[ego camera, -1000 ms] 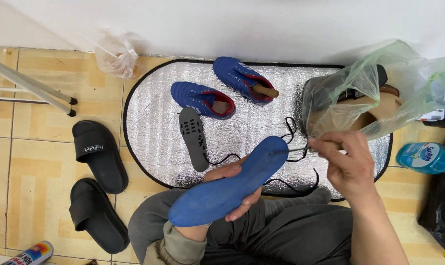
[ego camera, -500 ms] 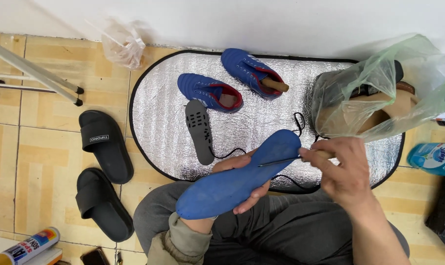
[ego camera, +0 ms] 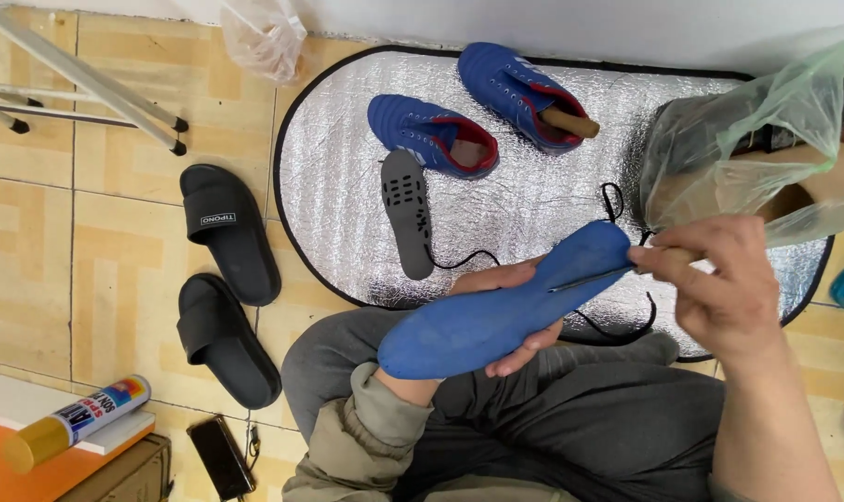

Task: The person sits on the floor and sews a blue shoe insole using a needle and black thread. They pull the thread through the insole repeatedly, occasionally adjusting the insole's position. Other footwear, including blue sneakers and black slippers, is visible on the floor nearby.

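Note:
My left hand [ego camera: 504, 307] holds a blue insole [ego camera: 496, 307] flat above my lap, fingers curled under it. My right hand [ego camera: 719, 284] pinches a thin tool with a wooden handle [ego camera: 589, 277] whose tip rests on the insole's wide end. On the silver oval mat [ego camera: 552, 204] lie two blue shoes [ego camera: 431, 135] [ego camera: 519, 88] with red lining, one with a wooden stick in it. A grey perforated insole [ego camera: 408, 212] lies below them. Black laces [ego camera: 617, 209] trail across the mat.
A clear plastic bag [ego camera: 766, 139] over brown items sits at the right. Two black slides [ego camera: 228, 228] [ego camera: 222, 339] lie on the tiled floor at left. A spray can [ego camera: 78, 423], a dark phone [ego camera: 222, 455], metal stand legs [ego camera: 87, 79] and another plastic bag [ego camera: 264, 33] are nearby.
My right hand has stayed at the insole's wide end with the tool on it. The view has shifted slightly; the insole stays in my left hand.

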